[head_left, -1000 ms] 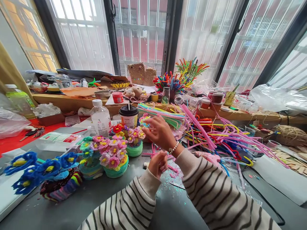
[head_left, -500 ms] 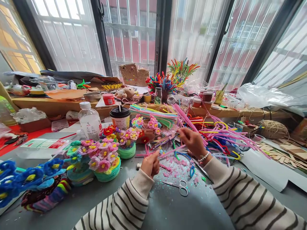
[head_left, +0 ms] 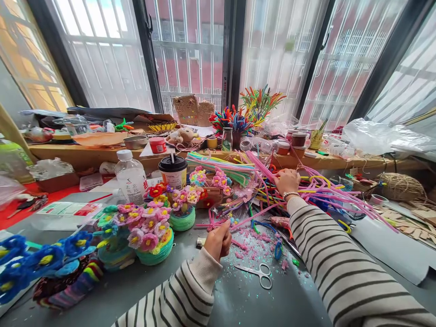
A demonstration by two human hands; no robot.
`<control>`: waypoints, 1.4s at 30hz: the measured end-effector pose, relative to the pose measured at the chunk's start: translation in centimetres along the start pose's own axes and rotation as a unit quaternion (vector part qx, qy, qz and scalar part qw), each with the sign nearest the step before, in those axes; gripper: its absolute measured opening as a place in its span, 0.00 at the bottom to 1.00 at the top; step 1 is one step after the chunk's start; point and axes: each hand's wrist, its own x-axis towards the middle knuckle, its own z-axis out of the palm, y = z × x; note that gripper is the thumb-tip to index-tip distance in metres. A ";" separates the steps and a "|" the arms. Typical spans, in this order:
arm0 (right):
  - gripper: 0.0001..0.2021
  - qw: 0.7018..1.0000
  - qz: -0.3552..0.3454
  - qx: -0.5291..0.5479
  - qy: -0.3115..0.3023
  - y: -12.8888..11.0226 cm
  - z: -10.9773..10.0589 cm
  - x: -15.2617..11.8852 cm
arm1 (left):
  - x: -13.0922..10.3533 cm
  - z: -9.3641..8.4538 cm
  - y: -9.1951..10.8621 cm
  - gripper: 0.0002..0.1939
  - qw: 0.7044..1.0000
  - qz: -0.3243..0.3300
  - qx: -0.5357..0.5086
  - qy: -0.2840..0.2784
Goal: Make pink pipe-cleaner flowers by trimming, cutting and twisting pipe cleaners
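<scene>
My left hand (head_left: 220,240) is closed round a pink pipe cleaner (head_left: 259,215), which slants up to the right out of the fist. My right hand (head_left: 288,182) reaches into the heap of pipe cleaners, touching the thick pink bundle (head_left: 260,164). Its fingertips are hidden among the stems, so I cannot see whether they grip any. Below, silver scissors (head_left: 259,273) lie on the grey table among pink fluff (head_left: 254,245) and glitter. A blue pipe cleaner loop (head_left: 278,250) and orange-handled pliers (head_left: 282,223) lie near my right forearm.
Pipe-cleaner flowers in pots (head_left: 151,227) crowd the left side, with blue flowers (head_left: 44,259) nearer me. Behind them stand a water bottle (head_left: 131,179) and a lidded cup (head_left: 173,172). Twine (head_left: 402,186) and a white sheet (head_left: 391,250) lie right. A cluttered ledge runs below the windows.
My right hand has moved forward and right, away from the pink pipe cleaner, to the heap. My left hand stays nearly in place, still holding the pipe cleaner. The view has shifted slightly.
</scene>
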 end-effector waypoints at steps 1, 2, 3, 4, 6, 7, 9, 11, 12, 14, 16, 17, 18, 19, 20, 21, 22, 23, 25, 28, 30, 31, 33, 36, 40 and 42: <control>0.09 1.000 0.002 0.005 0.000 0.0 -0.1 0.1 | 0.0 0.0 0.0 0.27 1.000 0.000 0.004 0.000; 0.10 1.000 0.002 0.009 -0.001 0.1 -0.1 0.2 | 0.0 0.1 0.0 0.26 1.000 0.000 0.006 0.001; 0.10 1.000 0.000 0.013 -0.003 0.1 -0.3 0.3 | -0.1 0.1 0.0 0.26 1.000 0.001 0.007 0.003; 0.10 1.000 -0.004 0.017 -0.004 0.2 -0.4 0.3 | -0.1 0.1 0.0 0.26 1.000 0.003 0.006 0.004; 0.10 1.000 -0.006 0.022 -0.003 0.3 -0.5 0.3 | -0.1 0.1 0.0 0.26 1.000 0.004 0.004 0.006; 0.10 1.000 -0.004 0.024 -0.001 0.3 -0.6 0.2 | 0.0 0.1 0.0 0.26 1.000 0.004 0.003 0.006; 0.10 1.000 0.003 0.025 0.006 0.3 -0.7 0.1 | 0.1 0.0 0.0 0.26 1.000 0.002 0.005 0.005; 0.10 1.000 0.005 0.024 0.017 0.1 -0.7 0.1 | 0.2 -0.1 -0.1 0.26 1.000 0.003 0.007 0.003; 0.09 0.999 0.002 0.022 0.022 0.0 -0.8 0.1 | 0.2 -0.1 -0.1 0.26 1.000 0.004 0.008 0.002; 0.09 0.999 -0.006 0.017 0.034 -0.2 -0.8 0.3 | 0.2 0.0 -0.1 0.26 1.000 0.007 0.009 -0.001; 0.08 0.999 -0.013 0.011 0.041 -0.4 -0.9 0.5 | 0.1 0.0 0.0 0.26 1.000 0.008 0.007 -0.004; 0.08 0.999 -0.015 0.009 0.042 -0.5 -0.9 0.7 | 0.1 0.0 0.0 0.25 1.000 0.007 0.006 -0.004; 0.08 0.999 -0.016 0.007 0.043 -0.5 -1.0 0.8 | 0.1 0.0 0.0 0.25 1.000 0.006 0.006 -0.004; 0.09 0.999 -0.015 0.006 0.044 -0.5 -1.0 1.0 | 0.1 0.0 -0.1 0.25 1.000 0.006 0.006 -0.003; 0.09 0.999 -0.012 0.005 0.044 -0.6 -1.1 1.2 | 0.1 0.0 -0.1 0.25 1.000 0.006 0.005 -0.001; 0.10 0.999 -0.010 0.005 0.044 -0.6 -1.2 1.3 | 0.2 -0.1 -0.1 0.25 1.000 0.005 0.004 -0.001; 0.10 0.999 -0.007 0.004 0.042 -0.6 -1.3 1.5 | 0.2 -0.2 -0.2 0.25 1.000 0.006 0.003 -0.001; 0.11 0.999 -0.006 0.005 0.037 -0.6 -1.4 1.7 | 0.2 -0.2 -0.3 0.24 1.000 0.007 0.001 -0.002; 0.11 1.000 -0.010 0.011 0.014 -0.7 -1.6 1.9 | 0.3 -0.2 -0.3 0.24 1.000 0.010 0.001 -0.003; 0.09 0.999 -0.018 0.020 -0.018 -1.0 -1.7 1.9 | 0.1 -0.1 -0.2 0.24 1.000 0.010 0.000 0.000; 0.07 0.999 -0.023 0.025 -0.019 -1.2 -1.7 1.9 | 0.0 0.0 -0.1 0.25 1.000 0.010 0.000 0.001; 0.06 0.999 -0.024 0.028 -0.014 -1.2 -1.8 1.8 | 0.0 0.1 0.0 0.25 1.000 0.011 0.000 0.002; 0.06 0.999 -0.023 0.034 0.003 -1.3 -1.8 1.8 | 0.0 0.1 0.0 0.25 1.000 0.013 0.001 0.002; 0.07 0.998 -0.019 0.050 0.017 -1.3 -1.9 1.8 | 0.0 0.0 -0.1 0.24 1.000 0.014 0.000 -0.003; 0.09 0.995 -0.015 0.098 -0.007 -1.4 -2.0 1.5 | 0.1 -0.1 -0.2 0.24 1.000 0.014 -0.002 -0.011; 0.10 0.991 -0.006 0.129 -0.017 -1.4 -2.0 1.4 | 0.0 -0.1 -0.2 0.24 1.000 0.019 -0.004 -0.010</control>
